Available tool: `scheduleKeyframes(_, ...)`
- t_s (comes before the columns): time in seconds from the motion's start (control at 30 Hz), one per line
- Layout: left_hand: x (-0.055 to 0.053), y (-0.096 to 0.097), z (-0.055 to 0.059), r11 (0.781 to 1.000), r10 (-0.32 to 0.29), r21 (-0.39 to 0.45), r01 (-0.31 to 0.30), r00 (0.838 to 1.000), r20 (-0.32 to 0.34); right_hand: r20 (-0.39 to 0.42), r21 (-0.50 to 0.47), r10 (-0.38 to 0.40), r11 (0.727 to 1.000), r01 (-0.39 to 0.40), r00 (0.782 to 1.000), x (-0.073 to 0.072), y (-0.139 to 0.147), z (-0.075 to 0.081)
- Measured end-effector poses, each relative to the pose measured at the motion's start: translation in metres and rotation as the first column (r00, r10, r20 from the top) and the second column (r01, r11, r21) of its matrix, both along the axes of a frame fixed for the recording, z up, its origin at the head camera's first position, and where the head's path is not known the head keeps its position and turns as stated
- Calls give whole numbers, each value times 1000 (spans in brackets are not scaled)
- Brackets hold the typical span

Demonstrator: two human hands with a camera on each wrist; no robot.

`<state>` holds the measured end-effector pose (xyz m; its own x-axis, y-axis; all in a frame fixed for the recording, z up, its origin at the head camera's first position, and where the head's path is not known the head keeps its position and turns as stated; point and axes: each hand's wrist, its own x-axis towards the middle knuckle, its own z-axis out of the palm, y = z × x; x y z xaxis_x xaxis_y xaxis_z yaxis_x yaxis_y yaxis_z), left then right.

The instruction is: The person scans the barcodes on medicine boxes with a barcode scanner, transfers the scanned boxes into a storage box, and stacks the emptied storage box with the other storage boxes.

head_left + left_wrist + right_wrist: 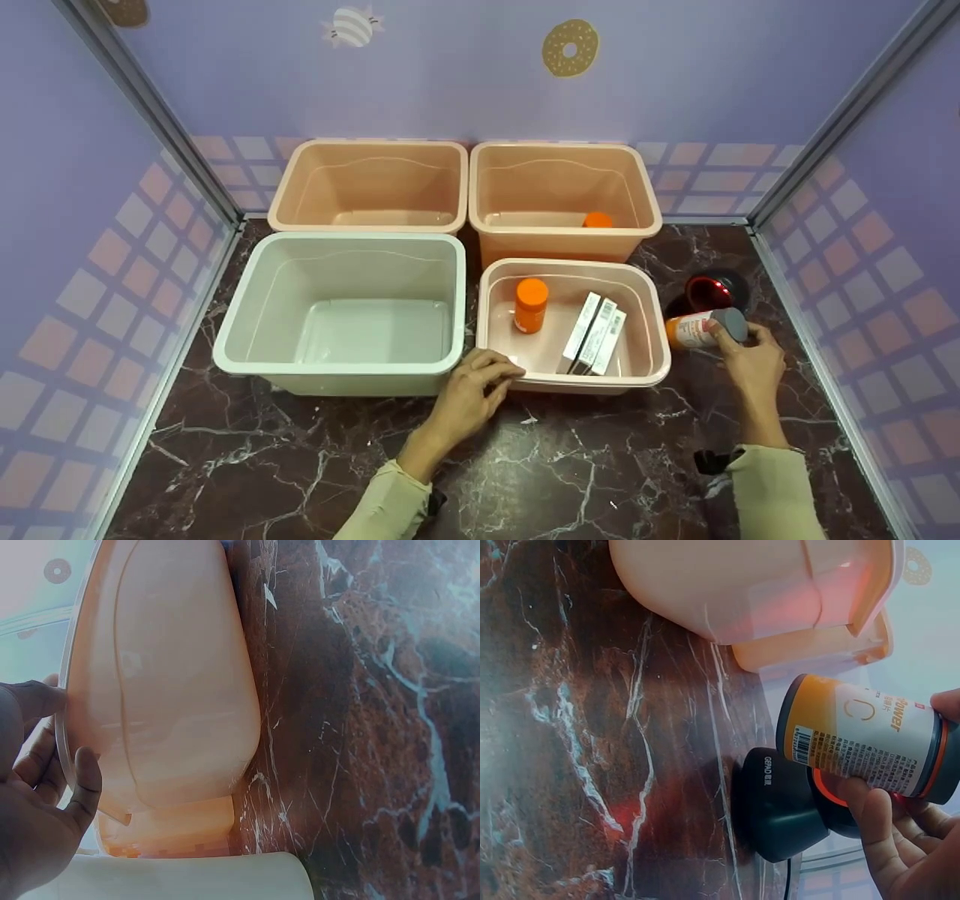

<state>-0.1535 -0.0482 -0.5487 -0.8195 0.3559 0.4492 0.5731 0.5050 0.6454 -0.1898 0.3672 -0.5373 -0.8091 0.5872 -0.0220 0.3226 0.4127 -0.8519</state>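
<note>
My right hand (754,367) grips a supplement bottle (855,736) by its dark cap end, its label orange and white with "Power" and "C" printed on it. The bottle is tilted nearly on its side, beside a black scanner (780,802) that glows red. A barcode shows on the label in the right wrist view. My left hand (472,390) holds the near left rim of a low pink bin (574,381), its thumb against the outer wall in the left wrist view. Inside that bin are an orange bottle (530,307) and several white boxes (596,334).
A pale green bin (341,369) stands left of the pink bin. Behind are two peach bins, the left one (367,225) and the right one (562,234), with an orange cap (598,220) showing in the latter. Patterned panels enclose the dark marbled table (555,465).
</note>
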Motion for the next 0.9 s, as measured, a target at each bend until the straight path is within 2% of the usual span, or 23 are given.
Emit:
scheduleKeyframes(0.47, 0, 0, 1, 1000, -1, -5, 1, 1000, -5, 25, -55, -12, 998, 13, 1000, -2, -2, -5)
scheduleKeyframes(0.9, 0, 0, 1, 1000, 3, -7, -3, 1000, 4, -36, -150, -42, 988, 36, 998, -1, -2, -6)
